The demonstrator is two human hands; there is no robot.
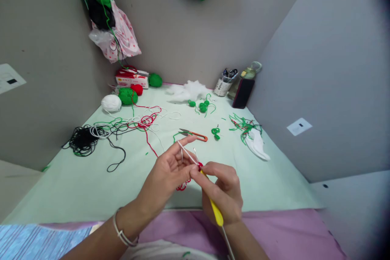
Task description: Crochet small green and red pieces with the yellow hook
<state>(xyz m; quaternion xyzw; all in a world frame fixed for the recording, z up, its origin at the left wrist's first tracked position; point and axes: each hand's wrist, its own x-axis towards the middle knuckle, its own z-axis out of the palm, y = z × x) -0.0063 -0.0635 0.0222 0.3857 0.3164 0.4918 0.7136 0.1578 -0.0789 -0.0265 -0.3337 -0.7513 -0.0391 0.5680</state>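
Observation:
My left hand (169, 172) pinches a small red crochet piece (200, 166) between thumb and fingers. White yarn (186, 152) runs over its raised index finger. My right hand (224, 193) grips a yellow-handled crochet hook (213, 207), whose metal tip meets the red piece. A loop of red yarn (182, 187) hangs below the left palm. Both hands hover above the near edge of the pale green table (91, 187).
Orange-handled snips (195, 134) lie just beyond the hands. Balls of white (111, 102), green (128, 96) and red yarn, a black tangle (82, 140), green scraps (243, 126), white stuffing (189, 90), a jar (224, 83) and a dark phone (243, 93) stand further back.

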